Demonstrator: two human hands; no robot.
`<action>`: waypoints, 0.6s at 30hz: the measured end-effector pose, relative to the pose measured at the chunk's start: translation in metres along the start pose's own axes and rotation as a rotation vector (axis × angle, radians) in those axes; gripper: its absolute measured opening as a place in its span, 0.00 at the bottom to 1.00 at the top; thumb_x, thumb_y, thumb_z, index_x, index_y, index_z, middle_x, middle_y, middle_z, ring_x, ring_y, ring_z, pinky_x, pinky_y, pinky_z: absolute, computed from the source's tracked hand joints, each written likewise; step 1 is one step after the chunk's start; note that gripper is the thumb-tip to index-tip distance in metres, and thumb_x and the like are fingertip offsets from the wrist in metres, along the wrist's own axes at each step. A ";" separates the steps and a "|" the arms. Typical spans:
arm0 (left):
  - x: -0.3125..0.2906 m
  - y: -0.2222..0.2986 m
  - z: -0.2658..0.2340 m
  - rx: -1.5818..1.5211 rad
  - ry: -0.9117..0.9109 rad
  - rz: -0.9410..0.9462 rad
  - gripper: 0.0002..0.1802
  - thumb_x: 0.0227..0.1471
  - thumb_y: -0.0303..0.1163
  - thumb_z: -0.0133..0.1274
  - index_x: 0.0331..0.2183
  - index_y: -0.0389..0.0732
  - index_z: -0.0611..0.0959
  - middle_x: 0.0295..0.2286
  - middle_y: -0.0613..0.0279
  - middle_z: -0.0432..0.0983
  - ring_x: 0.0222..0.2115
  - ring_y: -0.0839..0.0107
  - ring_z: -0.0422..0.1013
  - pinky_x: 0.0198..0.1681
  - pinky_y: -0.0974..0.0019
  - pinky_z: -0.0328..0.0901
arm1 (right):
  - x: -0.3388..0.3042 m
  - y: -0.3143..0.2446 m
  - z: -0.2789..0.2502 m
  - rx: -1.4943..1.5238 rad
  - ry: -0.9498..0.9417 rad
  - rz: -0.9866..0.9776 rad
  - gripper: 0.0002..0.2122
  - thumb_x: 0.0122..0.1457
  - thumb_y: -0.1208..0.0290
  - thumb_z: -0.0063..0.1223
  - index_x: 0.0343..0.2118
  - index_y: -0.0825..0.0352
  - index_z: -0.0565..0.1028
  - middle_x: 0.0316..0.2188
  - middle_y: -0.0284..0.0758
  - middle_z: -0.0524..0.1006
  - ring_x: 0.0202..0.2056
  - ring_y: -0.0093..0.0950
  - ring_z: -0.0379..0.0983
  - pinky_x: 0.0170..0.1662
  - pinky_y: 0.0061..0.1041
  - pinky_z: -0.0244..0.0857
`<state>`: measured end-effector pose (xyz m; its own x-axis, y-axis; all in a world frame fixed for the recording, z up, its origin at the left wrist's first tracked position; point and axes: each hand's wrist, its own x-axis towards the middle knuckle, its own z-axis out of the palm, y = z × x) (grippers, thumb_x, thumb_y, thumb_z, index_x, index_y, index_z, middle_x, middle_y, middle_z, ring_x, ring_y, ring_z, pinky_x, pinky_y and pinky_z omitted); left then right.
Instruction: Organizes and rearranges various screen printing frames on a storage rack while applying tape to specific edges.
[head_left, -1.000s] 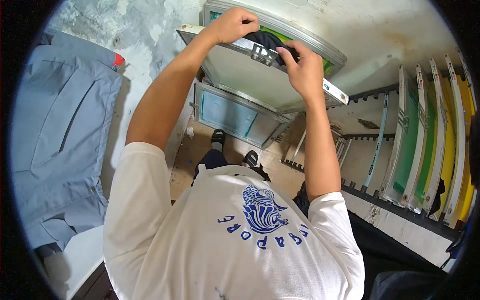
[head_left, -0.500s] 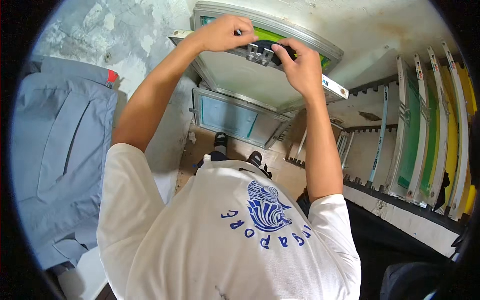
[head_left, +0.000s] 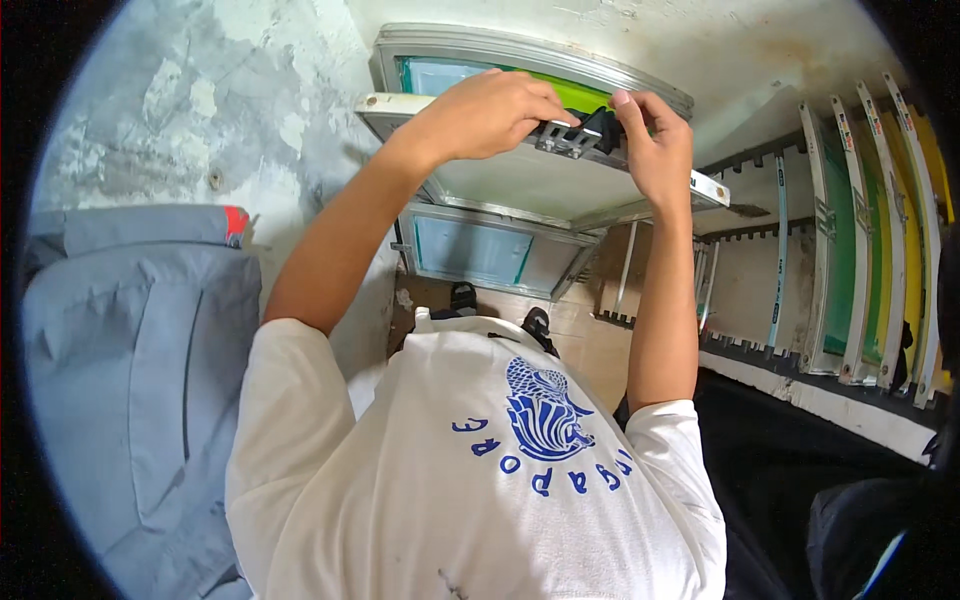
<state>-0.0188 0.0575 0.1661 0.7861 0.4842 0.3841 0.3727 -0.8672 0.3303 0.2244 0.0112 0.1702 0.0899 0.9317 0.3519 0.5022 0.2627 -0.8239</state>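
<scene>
The cloth (head_left: 602, 132) is black; the frame (head_left: 620, 157) silver; the shirt (head_left: 420, 460) white with scaly blue print (head_left: 545, 415).

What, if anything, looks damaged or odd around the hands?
The wall on the left stands out: its paint is blotchy, with pale patches as if flaking. The pale wall at upper right has brownish stains. The nearest framed panel shows no clear damage.
</scene>
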 end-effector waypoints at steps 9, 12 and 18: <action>0.013 0.000 -0.057 -0.048 0.002 -0.103 0.20 0.50 0.18 0.49 0.42 0.40 0.89 0.40 0.51 0.83 0.44 0.49 0.76 0.52 0.51 0.69 | 0.032 -0.018 -0.038 -0.007 0.072 0.041 0.18 0.66 0.55 0.60 0.38 0.70 0.83 0.28 0.48 0.82 0.30 0.40 0.81 0.36 0.34 0.72; 0.027 0.021 -0.069 -0.152 0.010 -0.213 0.19 0.51 0.20 0.50 0.43 0.39 0.88 0.42 0.49 0.83 0.46 0.47 0.76 0.53 0.53 0.70 | 0.039 -0.026 -0.053 0.004 0.091 -0.002 0.18 0.67 0.55 0.59 0.37 0.71 0.81 0.24 0.45 0.78 0.26 0.33 0.74 0.33 0.32 0.68; 0.039 0.044 -0.052 -0.046 0.029 -0.125 0.19 0.53 0.25 0.51 0.47 0.37 0.86 0.47 0.46 0.82 0.46 0.47 0.77 0.52 0.50 0.71 | 0.038 -0.037 -0.054 -0.006 0.081 -0.007 0.24 0.71 0.51 0.51 0.32 0.73 0.76 0.20 0.44 0.73 0.22 0.34 0.65 0.30 0.33 0.63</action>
<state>0.0025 0.0446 0.2408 0.7200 0.5921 0.3621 0.4437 -0.7938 0.4159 0.2560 0.0231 0.2378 0.1557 0.9066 0.3923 0.5081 0.2670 -0.8188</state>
